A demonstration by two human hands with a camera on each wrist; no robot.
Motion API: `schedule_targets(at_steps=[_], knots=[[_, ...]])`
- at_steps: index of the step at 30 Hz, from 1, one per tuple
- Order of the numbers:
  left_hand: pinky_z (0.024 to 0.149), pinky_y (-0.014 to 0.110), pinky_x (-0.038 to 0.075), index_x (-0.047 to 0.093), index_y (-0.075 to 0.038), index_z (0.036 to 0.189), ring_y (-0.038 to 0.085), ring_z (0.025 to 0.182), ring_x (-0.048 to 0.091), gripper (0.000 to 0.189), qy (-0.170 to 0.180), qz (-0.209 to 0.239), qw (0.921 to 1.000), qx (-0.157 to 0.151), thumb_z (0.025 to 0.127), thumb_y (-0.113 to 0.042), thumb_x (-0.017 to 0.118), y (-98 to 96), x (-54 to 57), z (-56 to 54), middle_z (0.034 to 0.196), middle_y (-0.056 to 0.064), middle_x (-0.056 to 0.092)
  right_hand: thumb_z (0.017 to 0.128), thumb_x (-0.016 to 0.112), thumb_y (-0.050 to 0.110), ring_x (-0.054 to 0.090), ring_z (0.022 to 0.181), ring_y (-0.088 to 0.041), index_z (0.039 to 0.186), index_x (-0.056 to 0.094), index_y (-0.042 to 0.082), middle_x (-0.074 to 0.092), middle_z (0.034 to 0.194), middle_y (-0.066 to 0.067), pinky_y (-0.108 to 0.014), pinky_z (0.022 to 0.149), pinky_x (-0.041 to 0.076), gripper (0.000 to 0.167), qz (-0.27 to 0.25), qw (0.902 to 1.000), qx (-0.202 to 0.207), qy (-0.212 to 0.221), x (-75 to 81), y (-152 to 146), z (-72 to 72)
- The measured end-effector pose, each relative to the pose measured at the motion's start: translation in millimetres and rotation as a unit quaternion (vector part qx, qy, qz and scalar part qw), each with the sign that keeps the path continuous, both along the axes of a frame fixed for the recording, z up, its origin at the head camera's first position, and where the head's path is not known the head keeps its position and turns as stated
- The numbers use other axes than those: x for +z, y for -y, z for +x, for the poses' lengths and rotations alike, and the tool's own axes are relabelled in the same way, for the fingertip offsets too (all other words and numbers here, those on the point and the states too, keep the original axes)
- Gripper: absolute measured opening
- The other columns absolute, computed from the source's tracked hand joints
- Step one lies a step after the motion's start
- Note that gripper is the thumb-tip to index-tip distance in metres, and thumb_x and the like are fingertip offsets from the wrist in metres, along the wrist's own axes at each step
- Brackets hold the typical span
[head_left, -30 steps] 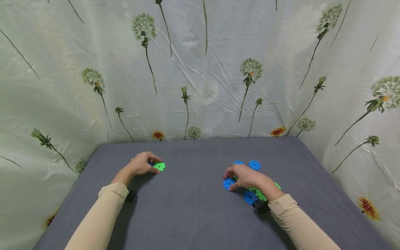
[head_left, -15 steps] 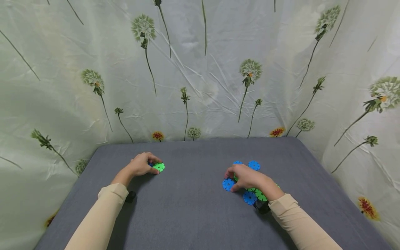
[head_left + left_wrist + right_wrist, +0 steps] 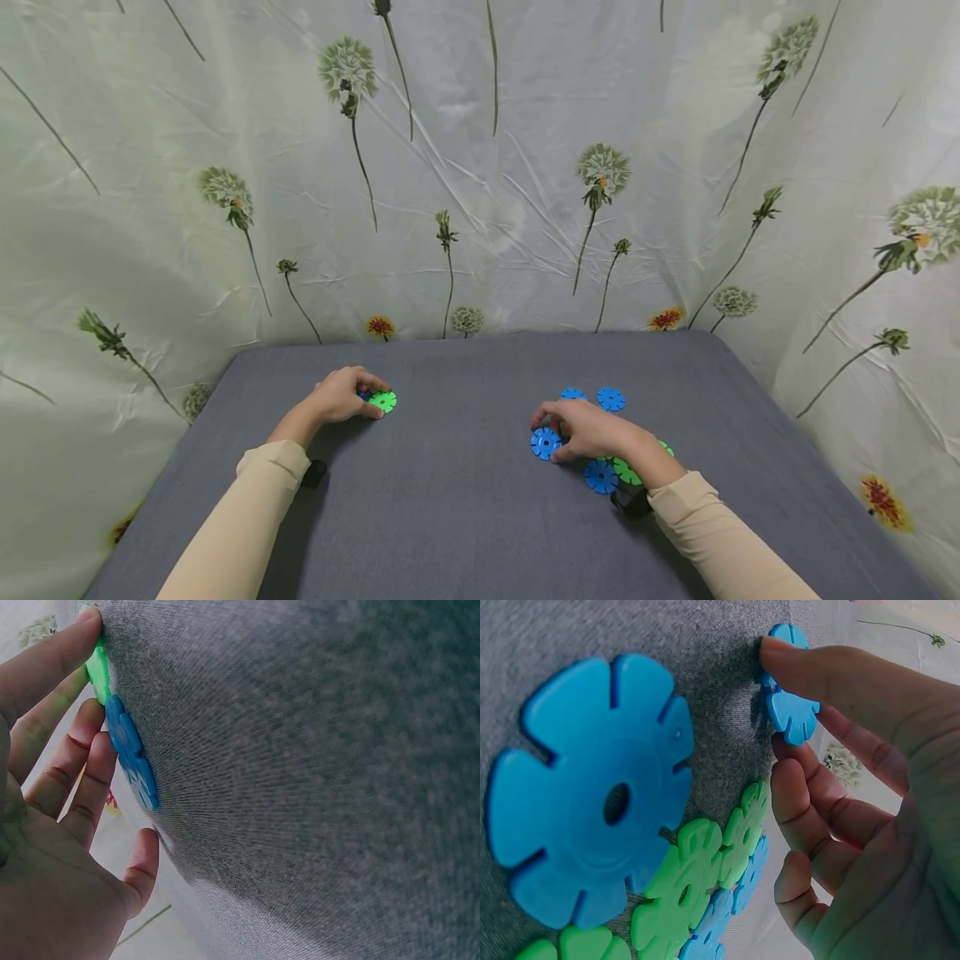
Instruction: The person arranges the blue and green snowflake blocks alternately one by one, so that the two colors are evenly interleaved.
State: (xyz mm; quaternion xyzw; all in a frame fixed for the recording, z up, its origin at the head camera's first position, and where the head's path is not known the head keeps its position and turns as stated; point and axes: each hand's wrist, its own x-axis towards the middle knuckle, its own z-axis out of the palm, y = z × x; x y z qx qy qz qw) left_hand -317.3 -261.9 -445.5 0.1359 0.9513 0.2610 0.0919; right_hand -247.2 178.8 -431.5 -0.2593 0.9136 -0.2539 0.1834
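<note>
My left hand [image 3: 341,396] is at the left of the grey table, thumb and fingertips gripping a green notched building disc [image 3: 385,402] by its edges. A blue disc [image 3: 131,746] lies against the green one, under the fingers in the left wrist view. At the right, my right hand [image 3: 596,429] pinches another blue notched disc [image 3: 545,444] between thumb and fingertips. That disc lies flat on or just above the cloth; which of the two cannot be told. Beneath the right palm and wrist are several more discs, partly hidden.
Blue discs [image 3: 611,399] lie beyond the right hand. Near the right wrist are another blue disc [image 3: 601,476] and a green disc [image 3: 626,472]. Grey cloth covers the table [image 3: 465,500]. A flower-printed curtain [image 3: 510,208] hangs behind it.
My right hand has shifted slightly left with the blue disc, drawing it a little away from the other discs. The left hand stays in place on the green disc.
</note>
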Motion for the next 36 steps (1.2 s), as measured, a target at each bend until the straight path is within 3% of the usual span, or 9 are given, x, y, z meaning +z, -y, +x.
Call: schedule_targets(at_steps=[10, 15, 23, 31, 36], knots=[[0.095, 0.061, 0.039, 0.082, -0.019, 0.125, 0.027, 0.109, 0.058, 0.042, -0.002, -0.003, 1.0, 0.003, 0.085, -0.027, 0.093, -0.9, -0.1, 0.8, 0.123, 0.01, 0.07, 0.084, 0.091, 0.004, 0.061, 0.1, -0.017, 0.13, 0.071, 0.016, 0.065, 0.11, -0.001, -0.041, 0.09, 0.056, 0.051, 0.0, 0.9998, 0.001, 0.02, 3.0, 0, 4.5], [0.094, 0.06, 0.039, 0.082, -0.019, 0.125, 0.027, 0.108, 0.058, 0.043, -0.001, -0.004, 1.0, 0.002, 0.085, -0.028, 0.093, -0.3, 0.3, 0.8, 0.121, 0.009, 0.07, 0.085, 0.091, 0.006, 0.062, 0.099, -0.017, 0.13, 0.073, 0.017, 0.066, 0.109, -0.001, -0.039, 0.087, 0.056, 0.049, 0.006, 0.9998, 0.001, 0.017, 3.6, -1, 5.8], [0.092, 0.057, 0.039, 0.082, -0.019, 0.126, 0.027, 0.106, 0.057, 0.044, -0.001, -0.005, 1.0, -0.001, 0.085, -0.029, 0.093, 0.7, 0.5, -0.1, 0.119, 0.008, 0.069, 0.089, 0.089, 0.017, 0.059, 0.087, -0.009, 0.128, 0.075, 0.013, 0.068, 0.1, 0.004, -0.028, 0.077, 0.052, 0.041, 0.012, 0.9989, 0.034, -0.029, -2.4, -4, 2.7], [0.093, 0.058, 0.038, 0.082, -0.019, 0.126, 0.025, 0.103, 0.055, 0.042, -0.002, 0.001, 1.0, 0.004, 0.086, -0.027, 0.093, 0.8, -0.9, 0.3, 0.119, 0.009, 0.069, 0.088, 0.087, 0.026, 0.052, 0.074, -0.002, 0.122, 0.077, 0.011, 0.064, 0.088, 0.008, -0.024, 0.068, 0.046, 0.038, 0.027, 0.9938, 0.052, -0.095, -3.7, 2, -1.7], [0.094, 0.06, 0.037, 0.082, -0.018, 0.125, 0.025, 0.103, 0.055, 0.041, -0.001, 0.004, 1.0, 0.005, 0.086, -0.025, 0.092, 0.3, -0.3, 1.6, 0.12, 0.01, 0.069, 0.088, 0.087, 0.03, 0.052, 0.073, -0.002, 0.12, 0.077, 0.01, 0.064, 0.085, 0.008, -0.024, 0.067, 0.046, 0.039, 0.013, 0.9934, 0.048, -0.103, -0.3, 11, -6.7]])
